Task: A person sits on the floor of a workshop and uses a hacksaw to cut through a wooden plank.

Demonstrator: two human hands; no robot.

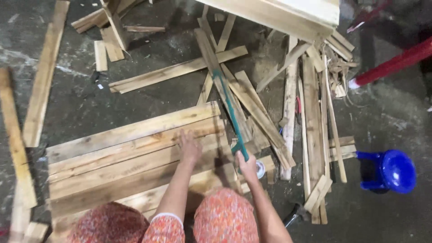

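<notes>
Left hand (189, 148) spread flat on wooden panel (126, 157), right hand (246, 167) gripping green handsaw (228, 108)

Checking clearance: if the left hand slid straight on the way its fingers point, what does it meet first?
The left hand lies flat on the plank panel, pointing up-frame. It would likely cross the panel's far planks, then reach bare floor before the loose slat; depth unclear.

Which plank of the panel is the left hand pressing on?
The left hand presses the third plank from the panel's far edge, beside the saw.
</notes>
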